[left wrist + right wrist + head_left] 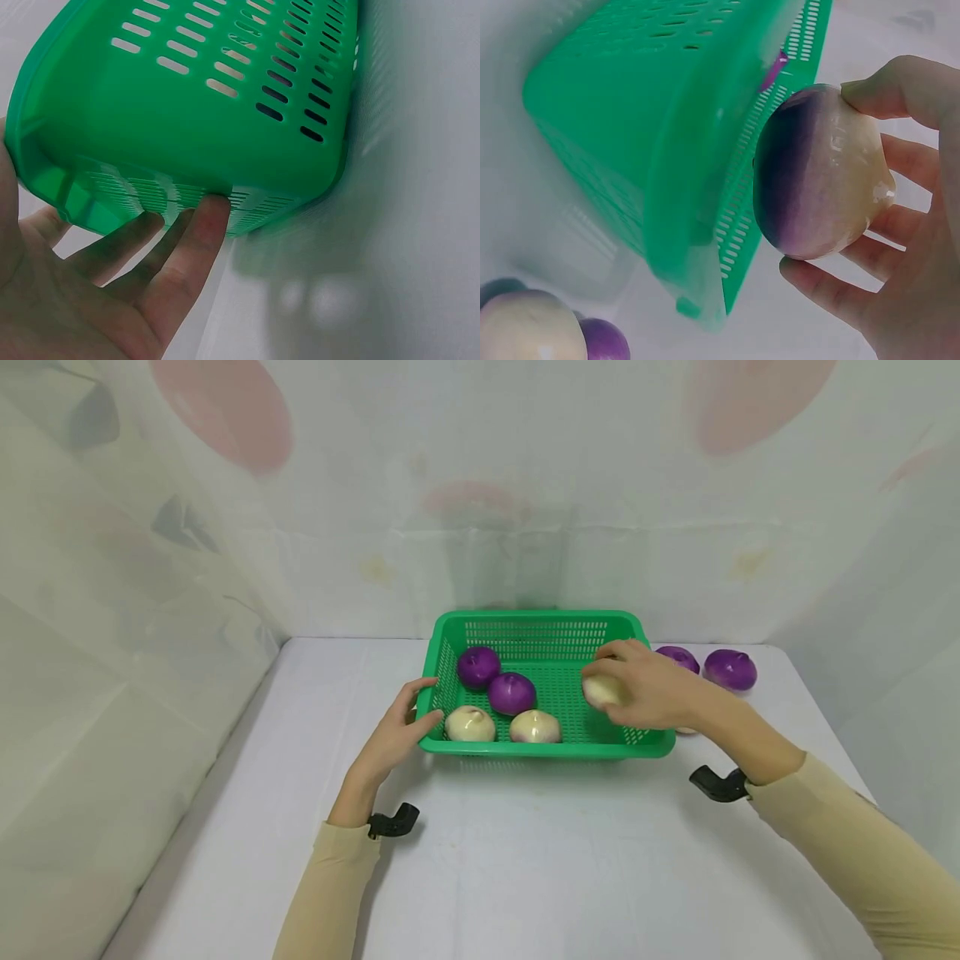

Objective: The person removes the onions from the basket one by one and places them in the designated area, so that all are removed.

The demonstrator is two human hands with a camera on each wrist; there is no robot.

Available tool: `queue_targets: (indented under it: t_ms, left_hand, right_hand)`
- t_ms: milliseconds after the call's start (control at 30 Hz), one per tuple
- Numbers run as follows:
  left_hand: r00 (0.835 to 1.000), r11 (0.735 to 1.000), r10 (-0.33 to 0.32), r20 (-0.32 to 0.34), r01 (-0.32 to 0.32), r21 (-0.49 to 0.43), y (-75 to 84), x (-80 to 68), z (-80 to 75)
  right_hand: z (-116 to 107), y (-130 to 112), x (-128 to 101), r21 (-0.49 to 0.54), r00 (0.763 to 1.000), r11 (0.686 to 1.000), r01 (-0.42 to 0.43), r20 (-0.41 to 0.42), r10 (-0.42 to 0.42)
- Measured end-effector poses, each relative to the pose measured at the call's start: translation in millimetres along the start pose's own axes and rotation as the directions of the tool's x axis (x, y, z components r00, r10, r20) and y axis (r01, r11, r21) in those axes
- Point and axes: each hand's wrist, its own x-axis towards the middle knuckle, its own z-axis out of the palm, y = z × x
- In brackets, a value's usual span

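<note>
My right hand (651,687) grips a white-and-purple turnip (821,172) with thumb and fingers, over the right part of a green plastic basket (547,750). My left hand (390,735) holds the basket's left end, thumb and index finger over the rim. Other fingers of that hand touch the outer wall in the left wrist view. Inside the basket's left half lie two turnips with purple sides up, one at the back (478,667) and one nearer the middle (512,694). Along the front wall sit two pale-topped turnips, the left one (470,725) and the right one (536,727).
Right of the basket, a purple turnip (731,670) and another purple turnip (677,657) stand on the white tabletop (510,868). A pale turnip (532,326) also shows there in the right wrist view. Printed white sheeting (337,560) hangs behind and at both sides.
</note>
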Motion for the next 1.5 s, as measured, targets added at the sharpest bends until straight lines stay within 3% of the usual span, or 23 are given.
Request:
queue_targets:
  t_ms: [433, 867, 1500]
  left_hand:
    - [1.000, 1.000, 0.004, 0.006, -0.004, 0.003, 0.0, 0.1, 0.1]
    - [1.000, 1.000, 0.009, 0.001, -0.009, 0.014, 0.3, 0.1, -1.0]
    - [1.000, 1.000, 0.006, 0.003, -0.006, 0.009, -3.2, 1.7, -0.7]
  right_hand:
    - [-19, 4, -18, -0.016, 0.999, 0.999, -0.042, -0.002, 0.041]
    - [-34, 21, -43, 0.021, 0.992, 0.994, -0.112, -0.058, 0.113]
    - [-32, 44, -68, 0.025, 0.979, 0.981, -0.190, -0.073, 0.191]
